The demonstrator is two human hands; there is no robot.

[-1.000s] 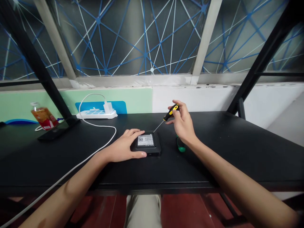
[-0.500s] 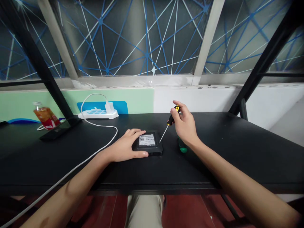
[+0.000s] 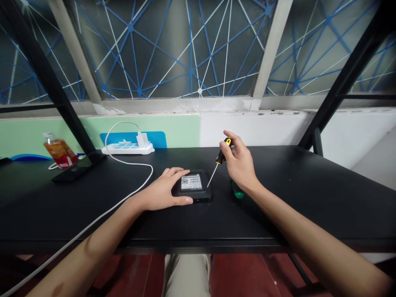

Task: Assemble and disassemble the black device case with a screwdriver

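A flat black box-shaped device [image 3: 202,196] with a white printed label [image 3: 191,182] lies on the black table. My left hand [image 3: 163,189] grips its left side, fingers along the far edge and thumb along the near edge. In my right hand [image 3: 239,161] is a screwdriver [image 3: 220,157] with a black and yellow handle, held tilted. Its thin shaft slants down to the left, and the tip meets the device near the right end of the label. Under my right wrist, partly hidden, lies a green and black object [image 3: 238,192] whose kind I cannot make out.
A white power strip [image 3: 130,148] with a plugged-in charger [image 3: 142,140] stands at the back; its white cable [image 3: 123,210] runs across the table's left side. Further left are a drink bottle [image 3: 60,152] and a dark flat slab [image 3: 74,170]. Black frame posts rise at both sides.
My right hand and the screwdriver have shifted slightly left, and the tip sits a little lower on the device. My left hand and the device have stayed in place.
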